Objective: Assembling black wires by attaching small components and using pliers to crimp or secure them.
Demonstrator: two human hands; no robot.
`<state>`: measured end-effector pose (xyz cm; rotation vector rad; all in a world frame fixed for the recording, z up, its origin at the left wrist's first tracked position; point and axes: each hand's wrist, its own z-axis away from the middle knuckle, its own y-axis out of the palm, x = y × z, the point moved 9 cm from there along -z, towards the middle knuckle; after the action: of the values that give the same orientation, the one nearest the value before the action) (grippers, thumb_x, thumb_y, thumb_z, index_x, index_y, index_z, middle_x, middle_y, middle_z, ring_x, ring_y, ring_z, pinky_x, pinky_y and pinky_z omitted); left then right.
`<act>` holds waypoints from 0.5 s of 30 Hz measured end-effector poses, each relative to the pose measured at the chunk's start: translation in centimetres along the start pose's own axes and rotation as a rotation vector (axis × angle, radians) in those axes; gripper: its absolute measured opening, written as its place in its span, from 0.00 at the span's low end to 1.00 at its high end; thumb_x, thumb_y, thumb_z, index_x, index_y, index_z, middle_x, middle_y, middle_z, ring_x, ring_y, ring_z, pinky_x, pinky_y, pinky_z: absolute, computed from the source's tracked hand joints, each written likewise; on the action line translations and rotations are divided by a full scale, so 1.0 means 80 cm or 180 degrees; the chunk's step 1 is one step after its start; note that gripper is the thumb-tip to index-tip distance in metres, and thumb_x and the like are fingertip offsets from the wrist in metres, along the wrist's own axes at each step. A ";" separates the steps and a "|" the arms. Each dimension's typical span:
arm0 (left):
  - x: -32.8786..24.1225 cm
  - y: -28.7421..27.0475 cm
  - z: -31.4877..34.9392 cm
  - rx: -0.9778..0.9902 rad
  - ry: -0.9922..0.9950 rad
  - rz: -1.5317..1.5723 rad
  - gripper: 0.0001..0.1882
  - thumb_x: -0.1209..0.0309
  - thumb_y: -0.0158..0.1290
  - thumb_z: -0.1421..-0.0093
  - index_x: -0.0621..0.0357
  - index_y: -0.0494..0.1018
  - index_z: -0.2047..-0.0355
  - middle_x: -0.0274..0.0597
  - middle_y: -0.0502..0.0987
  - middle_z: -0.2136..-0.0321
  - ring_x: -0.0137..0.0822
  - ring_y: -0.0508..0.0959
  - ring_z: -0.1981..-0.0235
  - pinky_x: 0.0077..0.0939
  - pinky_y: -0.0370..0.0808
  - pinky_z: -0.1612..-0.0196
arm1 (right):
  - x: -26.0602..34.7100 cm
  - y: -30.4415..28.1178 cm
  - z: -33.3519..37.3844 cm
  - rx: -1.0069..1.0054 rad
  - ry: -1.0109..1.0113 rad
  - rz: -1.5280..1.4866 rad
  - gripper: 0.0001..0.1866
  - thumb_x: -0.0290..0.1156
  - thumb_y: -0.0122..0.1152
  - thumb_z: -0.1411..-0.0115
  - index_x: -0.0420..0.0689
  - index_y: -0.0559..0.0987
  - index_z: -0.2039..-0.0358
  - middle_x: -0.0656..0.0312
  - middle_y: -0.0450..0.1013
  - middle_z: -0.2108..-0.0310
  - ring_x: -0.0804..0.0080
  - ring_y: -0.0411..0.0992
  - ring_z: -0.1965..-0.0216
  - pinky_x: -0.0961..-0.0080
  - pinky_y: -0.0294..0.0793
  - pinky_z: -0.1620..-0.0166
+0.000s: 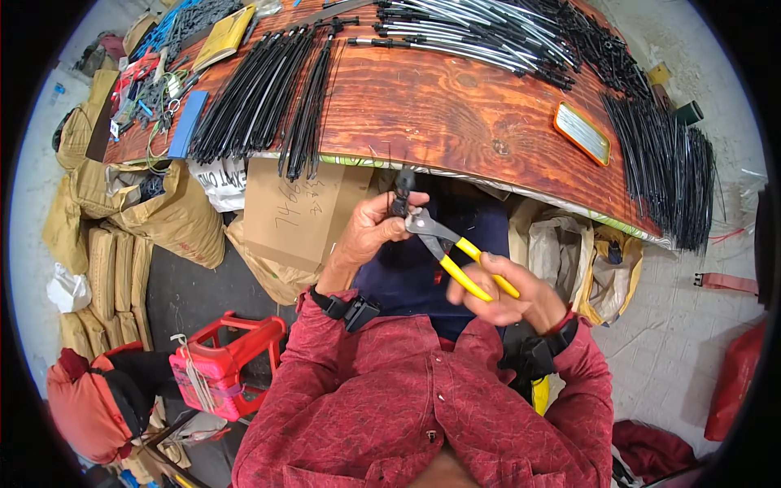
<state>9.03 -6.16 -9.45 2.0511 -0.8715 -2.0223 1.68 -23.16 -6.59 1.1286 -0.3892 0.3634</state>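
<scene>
My left hand (364,234) pinches a small black part (402,192) upright between thumb and fingers, just off the table's front edge. Its exact kind is too small to tell. My right hand (521,291) is closed round the yellow handles of a pair of pliers (466,280). The grey metal head of the pliers reaches to the base of the black part at my left fingertips. Whether the jaws bite on it is hidden by the fingers.
Bundles of thin black rods (259,96) lie on the wooden table (423,102), with silver-and-black rods (480,37) behind. More black rods (663,171) overhang its right end. An orange-rimmed tray (582,134) rests nearby. Left of me stand a red plastic stool (230,332) and sacks (175,213).
</scene>
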 end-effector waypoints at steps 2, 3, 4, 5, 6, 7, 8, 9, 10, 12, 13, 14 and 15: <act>0.002 0.005 -0.002 0.0142 -0.0015 -0.0102 0.24 0.61 0.62 0.35 0.65 0.75 0.45 0.29 0.76 0.69 0.21 0.69 0.73 0.15 0.64 0.72 | -0.006 0.006 0.001 0.0406 -0.0119 -0.0345 0.31 0.56 0.46 0.27 0.35 0.74 0.51 0.63 0.71 0.81 0.75 0.68 0.86 0.78 0.66 0.80; 0.002 0.002 -0.001 0.0081 -0.0038 -0.0048 0.24 0.61 0.62 0.35 0.65 0.75 0.45 0.29 0.76 0.69 0.20 0.69 0.73 0.15 0.64 0.72 | -0.006 -0.010 0.004 -0.0017 -0.0198 0.0071 0.30 0.55 0.50 0.29 0.35 0.74 0.51 0.63 0.70 0.82 0.75 0.68 0.86 0.78 0.66 0.80; 0.001 0.000 -0.005 0.0034 -0.0045 -0.0002 0.24 0.61 0.62 0.35 0.65 0.75 0.46 0.29 0.76 0.70 0.20 0.69 0.73 0.15 0.64 0.72 | 0.003 -0.020 0.008 -0.0444 -0.0287 0.0507 0.29 0.55 0.55 0.30 0.36 0.74 0.51 0.63 0.70 0.83 0.75 0.68 0.86 0.78 0.66 0.80; 0.001 -0.002 -0.004 -0.0037 -0.0053 0.0040 0.23 0.62 0.62 0.35 0.65 0.75 0.46 0.29 0.76 0.70 0.20 0.69 0.73 0.16 0.64 0.72 | 0.016 -0.027 0.012 -0.0994 -0.0394 0.1227 0.28 0.53 0.59 0.33 0.37 0.74 0.51 0.62 0.70 0.82 0.75 0.69 0.85 0.78 0.67 0.79; 0.003 -0.004 -0.007 -0.0022 -0.0030 0.0125 0.22 0.62 0.61 0.35 0.65 0.75 0.48 0.29 0.76 0.70 0.20 0.68 0.73 0.15 0.64 0.71 | 0.034 -0.027 0.017 -0.1544 -0.0499 0.1948 0.28 0.51 0.64 0.36 0.38 0.74 0.51 0.62 0.71 0.82 0.74 0.69 0.84 0.77 0.67 0.79; 0.004 -0.003 -0.007 -0.0043 -0.0039 0.0082 0.22 0.62 0.61 0.35 0.65 0.75 0.47 0.29 0.76 0.70 0.20 0.69 0.74 0.15 0.64 0.71 | 0.054 -0.021 0.024 -0.2087 -0.0605 0.2667 0.28 0.50 0.68 0.38 0.39 0.74 0.51 0.61 0.71 0.82 0.74 0.70 0.84 0.77 0.68 0.78; 0.005 -0.001 -0.008 -0.0066 -0.0047 0.0038 0.22 0.62 0.61 0.35 0.65 0.75 0.47 0.29 0.76 0.70 0.20 0.69 0.74 0.15 0.64 0.71 | 0.081 0.009 0.036 -0.2649 -0.1091 0.4411 0.27 0.41 0.75 0.45 0.42 0.73 0.51 0.64 0.71 0.78 0.78 0.69 0.81 0.78 0.68 0.76; 0.007 0.000 -0.009 -0.0089 -0.0054 -0.0007 0.22 0.63 0.61 0.34 0.65 0.75 0.46 0.30 0.76 0.70 0.20 0.69 0.74 0.15 0.64 0.71 | 0.066 -0.005 0.024 -0.2258 -0.0800 0.3746 0.26 0.40 0.74 0.45 0.43 0.73 0.51 0.65 0.70 0.76 0.79 0.68 0.81 0.79 0.67 0.77; 0.005 0.006 -0.008 -0.0058 -0.0078 -0.0078 0.22 0.63 0.61 0.34 0.65 0.75 0.46 0.30 0.76 0.71 0.20 0.69 0.74 0.14 0.64 0.70 | 0.047 -0.021 0.013 -0.1910 -0.0537 0.3051 0.25 0.38 0.72 0.44 0.44 0.73 0.51 0.66 0.70 0.75 0.80 0.67 0.80 0.79 0.67 0.77; 0.000 0.014 -0.014 -0.0027 -0.0042 -0.0209 0.22 0.63 0.60 0.34 0.64 0.75 0.45 0.29 0.76 0.72 0.19 0.69 0.74 0.14 0.65 0.70 | 0.013 -0.026 0.001 -0.0886 0.0010 0.1565 0.19 0.34 0.67 0.40 0.46 0.73 0.52 0.70 0.68 0.72 0.84 0.66 0.77 0.82 0.66 0.73; 0.001 0.010 -0.011 -0.0034 -0.0039 -0.0222 0.22 0.63 0.60 0.34 0.64 0.75 0.45 0.29 0.76 0.72 0.19 0.70 0.74 0.14 0.65 0.70 | 0.013 -0.012 -0.002 -0.1056 -0.0351 0.1922 0.15 0.31 0.63 0.37 0.45 0.73 0.51 0.69 0.69 0.70 0.79 0.70 0.71 0.81 0.69 0.67; 0.003 0.004 -0.011 -0.0042 -0.0037 -0.0234 0.22 0.63 0.59 0.33 0.63 0.75 0.44 0.29 0.76 0.72 0.18 0.70 0.73 0.14 0.65 0.70 | 0.029 -0.016 0.002 -0.1472 -0.0501 0.2402 0.15 0.29 0.62 0.36 0.44 0.73 0.50 0.66 0.71 0.68 0.76 0.71 0.68 0.78 0.70 0.64; 0.005 0.001 -0.009 -0.0050 -0.0036 -0.0246 0.22 0.63 0.59 0.33 0.63 0.75 0.44 0.29 0.76 0.73 0.18 0.70 0.73 0.14 0.65 0.70 | 0.047 -0.014 0.008 -0.1889 -0.0649 0.2879 0.15 0.27 0.61 0.35 0.43 0.73 0.49 0.64 0.73 0.65 0.73 0.73 0.64 0.76 0.72 0.61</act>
<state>9.64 -6.60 -9.68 2.0984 -0.7871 -2.0747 5.43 -23.89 -5.45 0.3490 -1.1124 0.8550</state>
